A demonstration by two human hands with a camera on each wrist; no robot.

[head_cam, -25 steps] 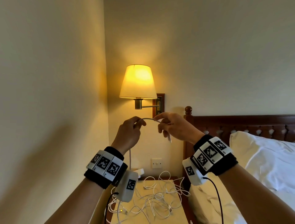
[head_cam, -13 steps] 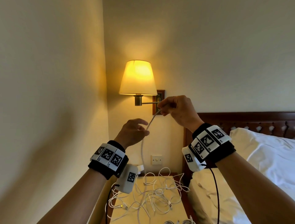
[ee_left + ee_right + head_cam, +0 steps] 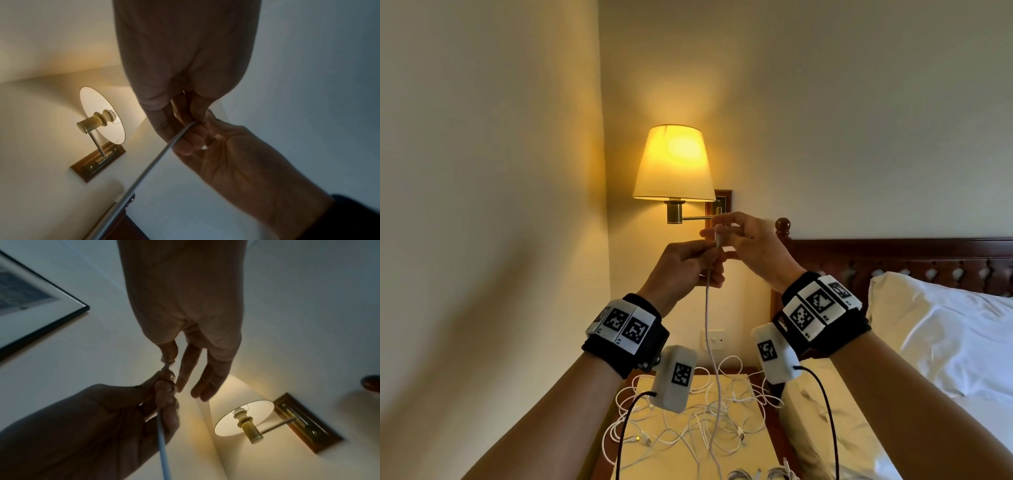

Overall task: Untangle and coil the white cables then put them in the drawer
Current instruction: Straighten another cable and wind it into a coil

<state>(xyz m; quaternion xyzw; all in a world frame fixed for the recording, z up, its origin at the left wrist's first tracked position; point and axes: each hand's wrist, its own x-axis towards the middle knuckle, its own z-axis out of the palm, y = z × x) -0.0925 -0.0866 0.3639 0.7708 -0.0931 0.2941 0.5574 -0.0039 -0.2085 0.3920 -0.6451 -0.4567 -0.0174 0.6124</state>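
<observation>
At centre frame, the left hand (image 3: 681, 270) and right hand (image 3: 751, 245) both pinch the end of one thin white cable (image 3: 710, 342) trailing to the tangled white cables (image 3: 688, 421) on the yellow-topped surface (image 3: 751, 442) below, untangling apparently under way; coiling likely comes next.

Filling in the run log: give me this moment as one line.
left hand: grips white cable | right hand: pinches its end | cable hangs to tangle on nightstand | coiling: not begun

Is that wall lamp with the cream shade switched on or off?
On. The cream-shaded brass wall lamp glows yellow, casting warm light onto the wall around it.
</observation>
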